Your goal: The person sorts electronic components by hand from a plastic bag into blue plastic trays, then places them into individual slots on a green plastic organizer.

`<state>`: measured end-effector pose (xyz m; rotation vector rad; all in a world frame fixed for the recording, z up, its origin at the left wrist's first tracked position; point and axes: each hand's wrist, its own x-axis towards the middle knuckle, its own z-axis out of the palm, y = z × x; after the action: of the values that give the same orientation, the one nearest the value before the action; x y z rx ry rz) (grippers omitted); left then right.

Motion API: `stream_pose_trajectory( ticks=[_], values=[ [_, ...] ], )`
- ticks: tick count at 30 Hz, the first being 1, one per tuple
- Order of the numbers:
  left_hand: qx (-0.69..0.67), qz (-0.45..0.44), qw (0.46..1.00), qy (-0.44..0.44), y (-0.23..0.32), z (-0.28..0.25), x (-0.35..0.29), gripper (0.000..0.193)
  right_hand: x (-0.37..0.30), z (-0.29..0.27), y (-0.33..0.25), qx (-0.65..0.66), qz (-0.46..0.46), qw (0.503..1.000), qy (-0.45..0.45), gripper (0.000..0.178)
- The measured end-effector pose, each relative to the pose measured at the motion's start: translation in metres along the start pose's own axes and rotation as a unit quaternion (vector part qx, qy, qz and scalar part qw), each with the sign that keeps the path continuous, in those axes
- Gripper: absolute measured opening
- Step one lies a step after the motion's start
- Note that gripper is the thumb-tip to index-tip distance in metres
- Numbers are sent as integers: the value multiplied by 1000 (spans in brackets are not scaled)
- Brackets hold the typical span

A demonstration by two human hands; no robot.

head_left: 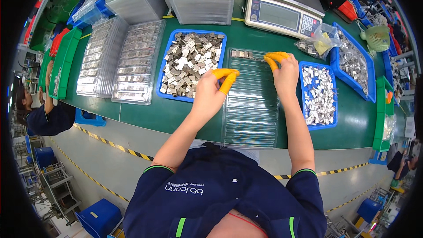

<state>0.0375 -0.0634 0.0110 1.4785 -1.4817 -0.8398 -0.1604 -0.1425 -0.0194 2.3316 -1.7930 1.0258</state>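
A clear ribbed plastic tray (251,125) lies in front of me on the green table. Several small metal connector parts (242,53) sit in a row in its far left slot. My left hand (211,91), with yellow finger covers, hovers over the tray's left side, thumb and fingertips pinched together; anything between them is too small to make out. Over the far right corner of the tray is my right hand (284,72), its covered fingers also closed in a pinch near the far slots. What it holds, if anything, cannot be made out.
Left of the tray is a blue bin (160,83) heaped with metal parts; right, a blue bin (324,127) of white parts. Filled clear trays (136,61) are stacked at left. Behind stand empty stacked trays (202,0) and a digital scale (277,15). Another person (48,117) sits far left.
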Motion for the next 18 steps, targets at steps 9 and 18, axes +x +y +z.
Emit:
stream_pose_trajectory(
  ticks=[9, 18],
  values=[
    [-313, -166, 924, -143, -12, 45, 7, 38, -13, -36, -34, 277, 63, 959, -15, 18],
    [-396, -73, 902, -153, 4, 48, 1, 24, -29, -37, -46, 498, 146, 855, -8, 20]
  ],
)
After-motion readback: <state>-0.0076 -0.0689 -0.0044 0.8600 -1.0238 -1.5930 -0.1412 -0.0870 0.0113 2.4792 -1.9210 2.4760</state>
